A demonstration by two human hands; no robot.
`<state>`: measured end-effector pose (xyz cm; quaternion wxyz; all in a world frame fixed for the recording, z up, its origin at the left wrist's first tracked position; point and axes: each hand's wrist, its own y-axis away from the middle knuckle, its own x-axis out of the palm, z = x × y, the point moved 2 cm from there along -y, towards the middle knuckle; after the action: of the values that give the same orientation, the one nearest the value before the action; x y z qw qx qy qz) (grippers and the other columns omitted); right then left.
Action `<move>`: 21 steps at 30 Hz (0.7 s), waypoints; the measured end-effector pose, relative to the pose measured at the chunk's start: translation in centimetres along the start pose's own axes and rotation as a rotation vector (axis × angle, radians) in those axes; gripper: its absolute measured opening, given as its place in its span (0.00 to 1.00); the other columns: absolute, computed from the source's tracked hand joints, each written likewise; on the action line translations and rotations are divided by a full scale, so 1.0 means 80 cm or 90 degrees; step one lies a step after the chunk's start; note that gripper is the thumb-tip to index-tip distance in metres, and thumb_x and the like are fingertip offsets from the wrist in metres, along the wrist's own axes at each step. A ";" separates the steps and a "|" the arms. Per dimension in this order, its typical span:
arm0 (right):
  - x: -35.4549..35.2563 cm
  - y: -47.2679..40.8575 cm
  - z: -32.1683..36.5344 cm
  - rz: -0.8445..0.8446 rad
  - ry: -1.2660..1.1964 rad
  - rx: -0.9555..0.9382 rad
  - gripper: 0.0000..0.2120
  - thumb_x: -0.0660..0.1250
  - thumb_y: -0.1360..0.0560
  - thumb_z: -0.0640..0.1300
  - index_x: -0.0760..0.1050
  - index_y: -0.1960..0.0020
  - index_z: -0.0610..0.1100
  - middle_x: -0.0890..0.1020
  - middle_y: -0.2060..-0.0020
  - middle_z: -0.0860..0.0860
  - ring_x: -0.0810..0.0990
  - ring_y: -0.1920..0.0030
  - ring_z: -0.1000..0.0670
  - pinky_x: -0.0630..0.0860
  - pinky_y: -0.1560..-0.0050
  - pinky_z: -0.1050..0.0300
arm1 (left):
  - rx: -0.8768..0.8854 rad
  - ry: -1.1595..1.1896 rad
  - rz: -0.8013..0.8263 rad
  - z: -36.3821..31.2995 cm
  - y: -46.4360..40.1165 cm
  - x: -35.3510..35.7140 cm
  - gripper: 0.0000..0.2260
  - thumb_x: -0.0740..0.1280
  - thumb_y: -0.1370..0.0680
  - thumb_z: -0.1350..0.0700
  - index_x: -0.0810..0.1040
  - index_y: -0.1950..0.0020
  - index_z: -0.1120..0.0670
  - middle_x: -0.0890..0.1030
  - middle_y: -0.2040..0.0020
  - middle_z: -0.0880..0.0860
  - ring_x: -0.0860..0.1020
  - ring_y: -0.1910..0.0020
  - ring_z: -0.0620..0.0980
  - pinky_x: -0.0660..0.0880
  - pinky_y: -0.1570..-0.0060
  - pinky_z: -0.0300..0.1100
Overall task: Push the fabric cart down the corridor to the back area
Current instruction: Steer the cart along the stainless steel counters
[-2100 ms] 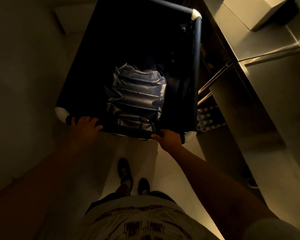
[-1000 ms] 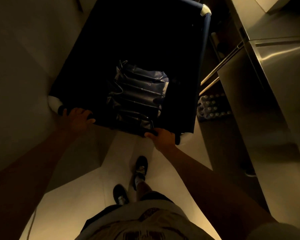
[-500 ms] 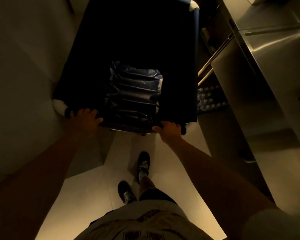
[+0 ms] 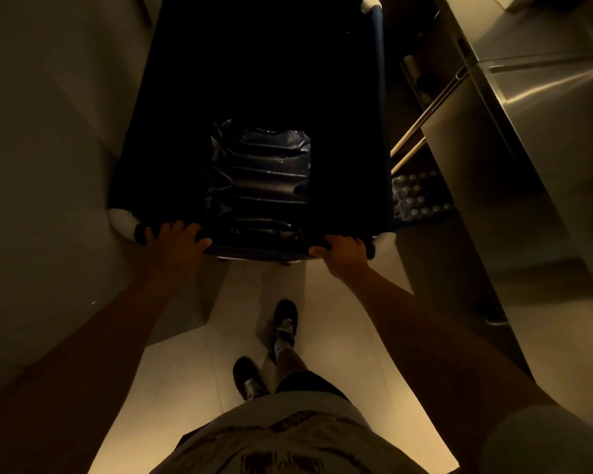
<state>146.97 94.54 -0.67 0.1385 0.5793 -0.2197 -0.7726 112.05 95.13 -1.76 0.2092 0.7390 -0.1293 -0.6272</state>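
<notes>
Since prev. frames: fabric cart (image 4: 261,97) has swung from skewed to near square w/ the passage; feet mid-stride, right shoe ahead.

Item: dark fabric cart, soft sides on tube frame, white corner caps. Location: narrow corridor, grey wall (image 4: 42,148) tight on its left, steel worktop (image 4: 545,107) on its right; straight ahead of person.

Contents: one crumpled dark plastic bag (image 4: 261,176), low in the bin. Load looks light (est.).

Grip: left hand (image 4: 175,242) clenched over near rail (image 4: 257,249) by left corner; right hand (image 4: 343,258) likewise by right corner.

Handling (est.): sides will give, so push on the rail only. Wide-set hands steer best. Clearance slim both sides; near left cap looks close to wall.
</notes>
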 end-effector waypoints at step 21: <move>-0.071 -0.099 -0.006 -0.018 0.104 -0.108 0.24 0.63 0.19 0.62 0.75 0.27 0.53 0.75 0.26 0.47 0.68 0.23 0.42 0.59 0.21 0.43 | -0.065 0.047 -0.096 -0.029 -0.015 0.042 0.21 0.59 0.19 0.39 0.77 0.33 0.49 0.78 0.36 0.61 0.73 0.35 0.67 0.57 0.27 0.67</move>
<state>149.40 103.98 -0.01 0.1940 0.6294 -0.1334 -0.7405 114.84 95.00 -4.93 0.2035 0.7575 -0.0338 -0.6194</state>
